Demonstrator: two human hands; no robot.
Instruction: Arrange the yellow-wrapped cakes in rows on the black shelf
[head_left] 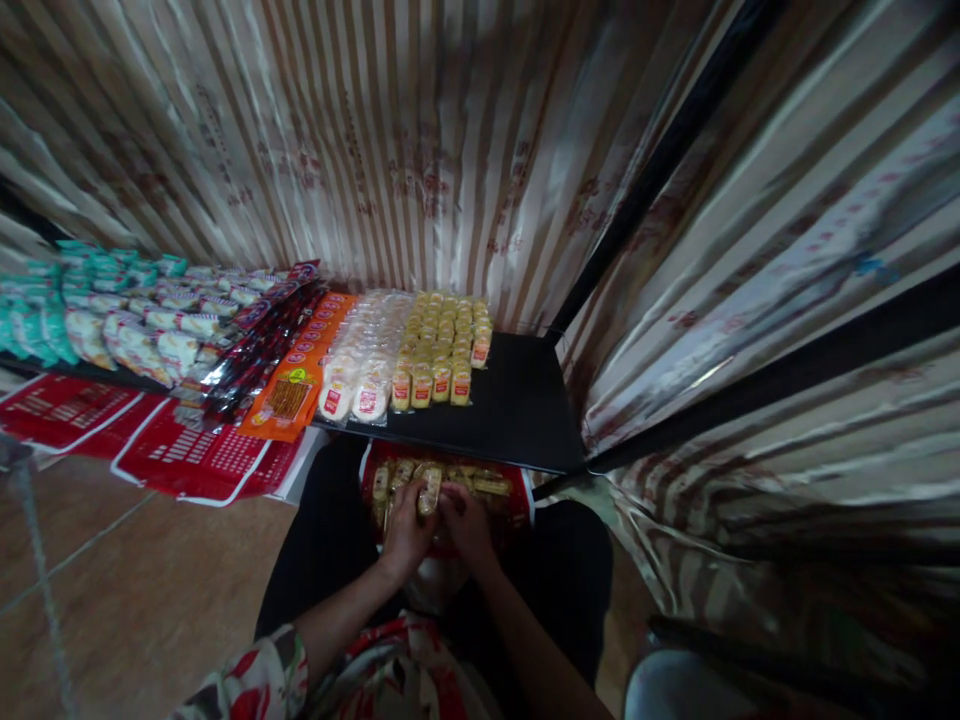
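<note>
My left hand [405, 528] is closed around a small wrapped snack [430, 489], a yellowish packet that stands upright in the fingers. Close beside it, my right hand [466, 522] has its fingers curled together near the packet's right side; what they pinch, if anything, is hidden. Both hands are over an open red bag [523, 495] between my knees. Inside the bag lie several similar yellowish wrapped snacks [491, 484]. On the black shelf [517, 405] just beyond, more yellow packets [441, 383] stand in neat rows.
Left of the yellow rows are clear-wrapped white round snacks [369, 400], an orange packet [291, 385], dark red packets [251, 355], white packets [176, 350] and green packets [52, 325]. Red bags [202, 450] hang below the shelf. Striped curtains [420, 130] and black poles [645, 190] enclose it.
</note>
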